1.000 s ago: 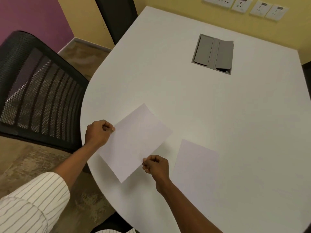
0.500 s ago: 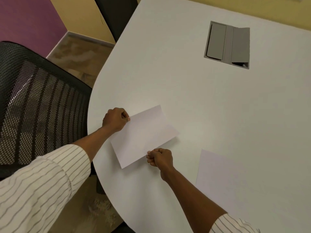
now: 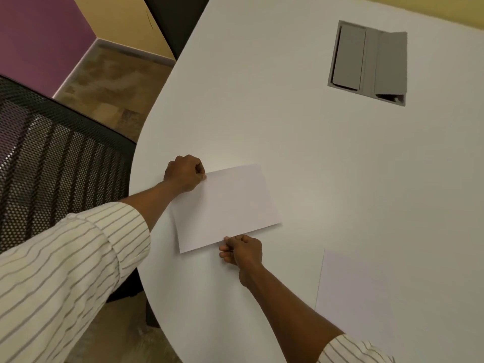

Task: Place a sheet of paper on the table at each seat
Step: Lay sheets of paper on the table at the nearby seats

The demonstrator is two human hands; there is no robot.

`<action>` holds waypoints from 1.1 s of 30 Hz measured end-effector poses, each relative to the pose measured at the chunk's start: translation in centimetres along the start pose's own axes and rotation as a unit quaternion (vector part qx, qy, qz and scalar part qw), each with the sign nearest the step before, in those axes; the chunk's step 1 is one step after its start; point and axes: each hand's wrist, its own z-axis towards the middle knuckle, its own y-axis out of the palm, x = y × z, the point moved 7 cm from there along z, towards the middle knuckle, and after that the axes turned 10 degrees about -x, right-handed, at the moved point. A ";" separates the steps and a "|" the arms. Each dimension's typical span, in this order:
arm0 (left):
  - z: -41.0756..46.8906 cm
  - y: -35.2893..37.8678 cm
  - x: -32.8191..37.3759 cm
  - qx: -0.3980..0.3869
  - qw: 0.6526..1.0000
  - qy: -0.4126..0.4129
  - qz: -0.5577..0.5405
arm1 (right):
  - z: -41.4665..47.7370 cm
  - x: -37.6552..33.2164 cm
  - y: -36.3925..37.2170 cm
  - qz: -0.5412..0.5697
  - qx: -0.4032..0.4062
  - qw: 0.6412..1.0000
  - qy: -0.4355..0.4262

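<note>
Sheet low over the table, left hand pinching its far-left corner, right hand pinching the near edge.

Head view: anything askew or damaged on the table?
No damage or spills. The held sheet, pinched by left hand and right hand, lies rotated relative to the flat sheet. The grey cable box has one flap raised.

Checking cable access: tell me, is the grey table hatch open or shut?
Partly open: on the grey hatch, the right flap is tilted up, with a dark gap at its near corner.
</note>
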 end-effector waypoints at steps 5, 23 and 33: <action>2.2 0.0 0.9 -0.006 0.998 0.021 0.052 | 1.3 -1.1 0.5 0.002 0.030 1.000 -0.009; 5.4 0.3 2.2 -0.034 0.975 0.039 0.218 | 2.8 -1.4 0.5 -0.073 0.072 0.995 0.001; 5.2 0.4 2.9 -0.020 0.970 0.034 0.242 | 2.9 -1.2 0.4 -0.125 0.060 0.990 0.007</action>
